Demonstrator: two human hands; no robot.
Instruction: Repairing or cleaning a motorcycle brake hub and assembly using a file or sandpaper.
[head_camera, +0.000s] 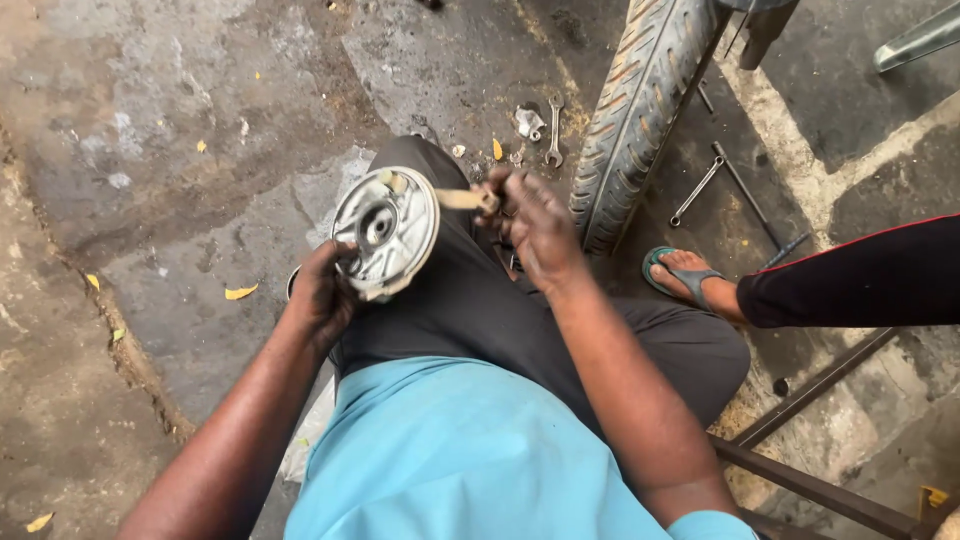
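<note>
My left hand (325, 290) grips the lower edge of a round grey metal brake plate (385, 230) and holds it upright against my knee in dark trousers (470, 290). My right hand (535, 225) is closed on the end of a small tan strip (462, 199), which looks like a scrap of abrasive paper or a small tool. The strip's other end touches the plate's upper rim. Both hands are smeared with dark grease.
A motorcycle tyre (635, 110) stands just beyond my right hand. A spanner (553, 130) and small metal parts lie on the oily concrete, with more spanners and a rod (745, 190) further right. Another person's sandalled foot (685, 275) and dark trouser leg (860, 275) reach in from the right.
</note>
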